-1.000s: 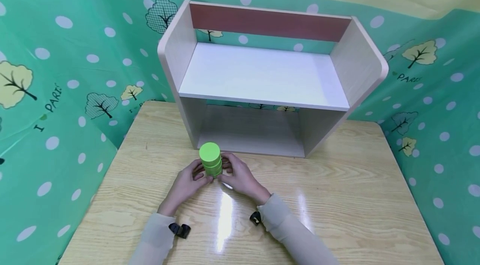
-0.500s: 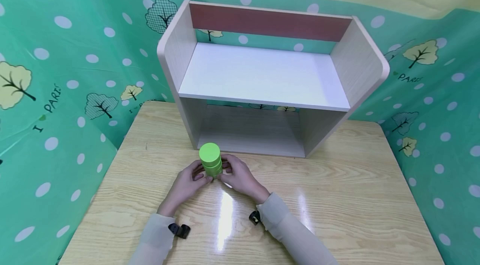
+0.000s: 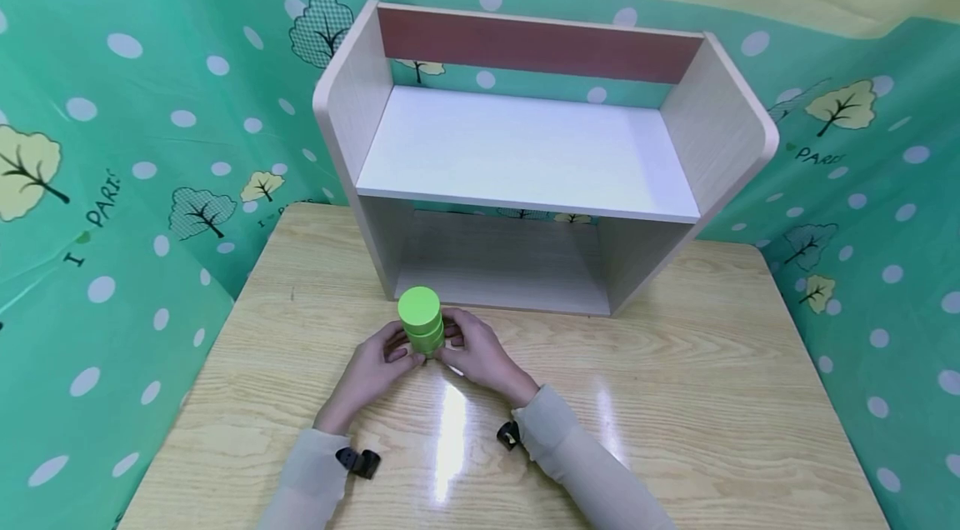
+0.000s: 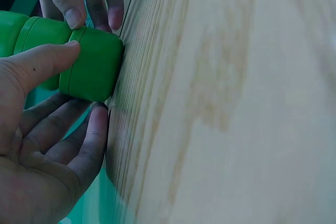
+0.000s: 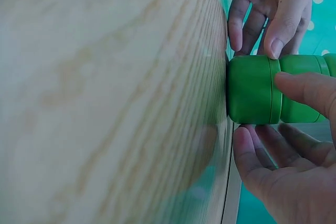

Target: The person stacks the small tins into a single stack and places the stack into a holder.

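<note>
A bright green round container (image 3: pixel 421 309), with grooves around its side that make it look like stacked sections, stands upright on the table just in front of the shelf. My left hand (image 3: pixel 372 368) holds its left side, and my right hand (image 3: pixel 483 353) holds its right side. In the left wrist view, the left thumb (image 4: pixel 60 59) presses the green side while the fingers curl around below. From the right wrist, the green base (image 5: pixel 251 88) is seen right at the tabletop, between the right thumb (image 5: pixel 302 85) and fingers.
A two-level shelf unit (image 3: pixel 525 151) with a reddish back strip stands behind the hands. Wood-grain tabletop (image 3: pixel 675 397) extends to both sides. A green patterned cloth (image 3: pixel 150 205) hangs behind and at the sides. Black straps sit by both cuffs.
</note>
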The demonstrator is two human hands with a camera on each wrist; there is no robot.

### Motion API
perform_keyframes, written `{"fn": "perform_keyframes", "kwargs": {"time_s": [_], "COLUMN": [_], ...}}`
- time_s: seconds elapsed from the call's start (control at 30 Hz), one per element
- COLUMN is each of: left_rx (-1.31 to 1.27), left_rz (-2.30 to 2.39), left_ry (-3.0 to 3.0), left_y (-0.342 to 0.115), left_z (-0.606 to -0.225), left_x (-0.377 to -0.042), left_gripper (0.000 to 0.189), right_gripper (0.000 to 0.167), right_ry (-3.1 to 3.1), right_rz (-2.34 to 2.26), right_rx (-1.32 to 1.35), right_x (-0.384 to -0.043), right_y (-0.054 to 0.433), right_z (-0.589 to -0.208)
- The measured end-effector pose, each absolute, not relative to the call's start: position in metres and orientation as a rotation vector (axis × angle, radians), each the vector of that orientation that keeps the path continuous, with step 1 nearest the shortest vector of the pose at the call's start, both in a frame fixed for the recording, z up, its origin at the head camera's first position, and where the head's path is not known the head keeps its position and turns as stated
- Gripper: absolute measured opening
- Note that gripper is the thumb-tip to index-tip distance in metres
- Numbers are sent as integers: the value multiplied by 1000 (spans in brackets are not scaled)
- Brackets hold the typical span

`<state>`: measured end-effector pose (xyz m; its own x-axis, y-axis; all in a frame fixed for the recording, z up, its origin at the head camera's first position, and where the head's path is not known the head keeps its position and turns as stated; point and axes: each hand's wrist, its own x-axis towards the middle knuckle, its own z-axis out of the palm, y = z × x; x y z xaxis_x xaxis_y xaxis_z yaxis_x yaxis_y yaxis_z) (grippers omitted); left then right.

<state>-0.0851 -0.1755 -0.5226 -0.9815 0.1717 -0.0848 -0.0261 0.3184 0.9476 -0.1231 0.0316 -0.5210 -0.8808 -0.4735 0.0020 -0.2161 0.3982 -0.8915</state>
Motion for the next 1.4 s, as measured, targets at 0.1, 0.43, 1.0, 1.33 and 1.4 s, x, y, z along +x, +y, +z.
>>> {"fn": "perform_keyframes", "kwargs": {"time_s": [0.1,0.43,1.0,1.33,1.4], "left_rx": [142,151,107,104,110], "left_rz": [1746,1752,1773,1761,1752], "left_ry": [2399,2411,2359,2385,2394], "left_y": [-175,-179,-175,-176,-176], "left_z": [-523,-532,-528,-529,-529], "left_x": [-85,-87,-87,-87,-86], "left_gripper": [59,59,64,65,65], "right_gripper": [57,61,59,61,60], "right_ry": [2403,2375,2367,2351,2348], "right_rz": [-1476,-1484,-1512,-1531,-1539], "right_rx": [-602,-604,-599,-577,-572], "right_x": [-123,-123,-123,-122,-121], "right_y": [32,32,33,35,35], "right_z": [-520,-520,-522,-521,-522]}}
